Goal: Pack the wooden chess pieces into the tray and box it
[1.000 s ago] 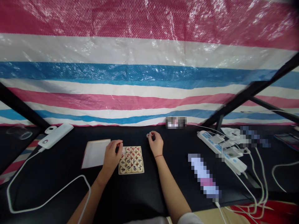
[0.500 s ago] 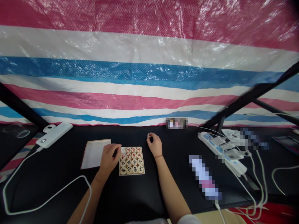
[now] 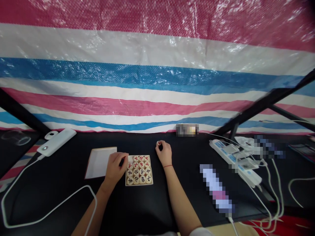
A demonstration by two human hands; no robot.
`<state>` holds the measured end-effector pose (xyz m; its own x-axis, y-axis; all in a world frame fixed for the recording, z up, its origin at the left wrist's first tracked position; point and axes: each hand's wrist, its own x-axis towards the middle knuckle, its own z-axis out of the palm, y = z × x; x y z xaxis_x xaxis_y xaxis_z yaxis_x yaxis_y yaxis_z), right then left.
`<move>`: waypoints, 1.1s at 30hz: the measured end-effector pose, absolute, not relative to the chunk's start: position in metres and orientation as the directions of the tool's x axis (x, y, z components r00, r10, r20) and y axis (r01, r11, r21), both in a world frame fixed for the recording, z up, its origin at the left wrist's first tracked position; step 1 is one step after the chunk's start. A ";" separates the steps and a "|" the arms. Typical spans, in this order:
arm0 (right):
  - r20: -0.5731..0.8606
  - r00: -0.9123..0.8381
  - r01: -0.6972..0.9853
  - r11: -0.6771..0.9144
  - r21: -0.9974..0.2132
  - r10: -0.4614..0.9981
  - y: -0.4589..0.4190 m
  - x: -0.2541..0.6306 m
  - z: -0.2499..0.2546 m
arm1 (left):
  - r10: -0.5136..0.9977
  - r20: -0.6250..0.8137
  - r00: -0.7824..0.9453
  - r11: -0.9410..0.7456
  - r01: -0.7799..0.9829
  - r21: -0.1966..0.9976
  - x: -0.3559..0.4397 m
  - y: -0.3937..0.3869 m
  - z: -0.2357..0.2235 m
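Note:
A shallow white box [image 3: 139, 185] of Chinese chess pieces lies on the black table in front of me. Round cream pieces sit in it in rows, red-lettered at the far side and black-lettered [image 3: 142, 179] at the near side; bare box bottom shows at its far left corner. My left hand [image 3: 117, 166] is curled at that corner, thumb and forefinger against the box's edge. To the right, beyond the box, my right hand [image 3: 164, 153] pinches a small round chess piece [image 3: 157, 143] between thumb and forefinger, its lettering too small to read.
Left of the box lies an open white lid [image 3: 100, 163], partly behind my left hand. A white device [image 3: 57, 142] with a cable stands far left. On the right are a blurred-out phone-like object [image 3: 216, 188] and a power strip [image 3: 233, 162] with cables. A striped tarp [image 3: 137, 105] hangs behind.
The whole view has shifted very slightly. Both hands keep their places and grips; the chess piece stays in my right fingers.

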<state>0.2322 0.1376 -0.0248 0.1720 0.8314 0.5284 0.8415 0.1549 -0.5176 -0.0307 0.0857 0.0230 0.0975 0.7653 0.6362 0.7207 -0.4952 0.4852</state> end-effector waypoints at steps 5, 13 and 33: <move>0.523 0.172 0.846 0.147 -0.513 0.835 0.137 0.233 -0.026 | 0.783 0.616 0.082 -0.476 0.718 0.509 -0.031 0.086 0.023; 0.512 0.174 0.852 0.132 -0.507 0.841 0.140 0.233 -0.027 | 0.753 0.648 0.114 -0.514 0.716 0.472 -0.030 0.086 0.025; 0.461 0.218 0.856 0.058 -0.513 0.860 0.146 0.230 -0.024 | 0.823 0.560 0.092 -0.401 0.792 0.459 -0.028 0.087 0.023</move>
